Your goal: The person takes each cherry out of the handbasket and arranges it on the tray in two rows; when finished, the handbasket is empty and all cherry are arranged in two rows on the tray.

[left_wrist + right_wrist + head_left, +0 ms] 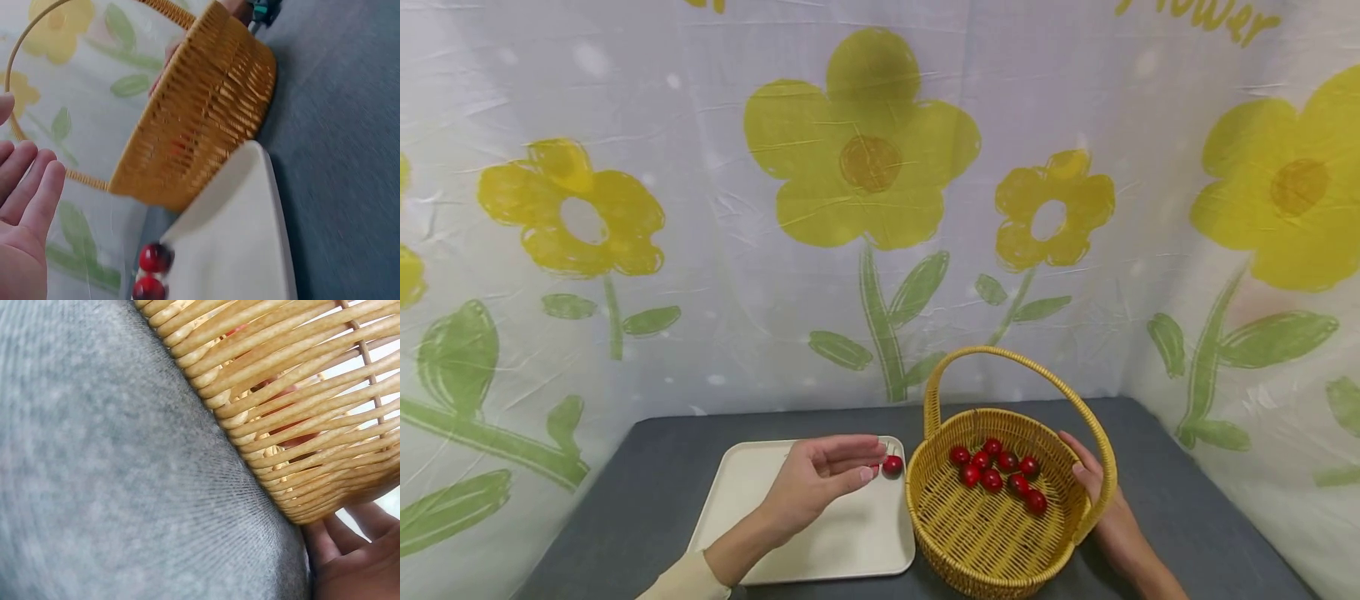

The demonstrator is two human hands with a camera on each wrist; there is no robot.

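Observation:
My left hand (820, 479) hovers over the right part of a cream tray (760, 508), fingers extended and holding nothing. Just beyond the fingertips, a dark red cherry (892, 465) lies on the tray, and a second one is mostly hidden behind the hand. The left wrist view has both, the lower cherry (149, 289) beside the other. My right hand (1108, 508) holds the right side of a yellow wicker basket (1000, 575), thumb near the rim and fingers against the outer wall. Several red cherries (992, 480) lie inside, toward the back.
The basket's tall arched handle (1022, 357) rises over its opening. A dark grey cloth (647, 475) covers the table, and the tray stands left of the basket. A white curtain with yellow flowers (715, 350) encloses the back and sides.

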